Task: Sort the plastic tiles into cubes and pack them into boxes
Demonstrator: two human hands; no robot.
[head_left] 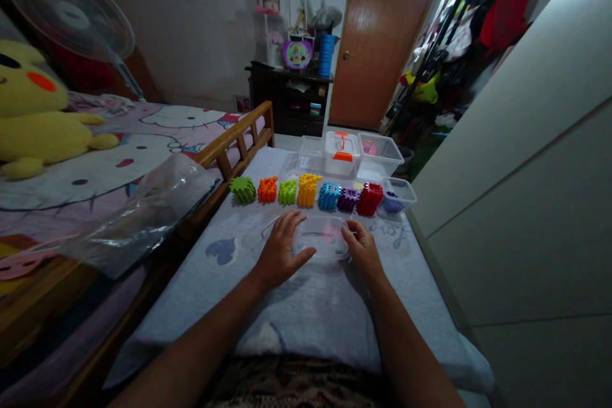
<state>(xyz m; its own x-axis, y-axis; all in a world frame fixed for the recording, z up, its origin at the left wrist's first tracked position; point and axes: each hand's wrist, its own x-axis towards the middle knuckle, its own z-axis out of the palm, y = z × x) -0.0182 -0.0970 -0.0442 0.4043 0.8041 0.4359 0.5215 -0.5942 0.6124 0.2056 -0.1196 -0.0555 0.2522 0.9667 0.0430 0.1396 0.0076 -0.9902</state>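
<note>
A clear plastic container (319,239) with something pink showing through it lies on the cloth in front of me. My left hand (282,248) rests at its left side, fingers stretched and thumb spread apart over its near edge. At the opposite end, my right hand (363,247) grips the rim between thumb and fingers. Behind the container stand stacks of plastic pieces in a row: dark green (243,190), orange (268,189), light green (287,192), yellow (307,191), blue (329,196), purple (349,199) and red (370,199).
A small clear tub (405,191) with purple pieces ends the row on the right. Farther back are a lidded box with orange clasps (341,156) and an open clear bin (389,152). A wooden bed rail (234,140) borders the left, a pale cabinet (516,204) the right.
</note>
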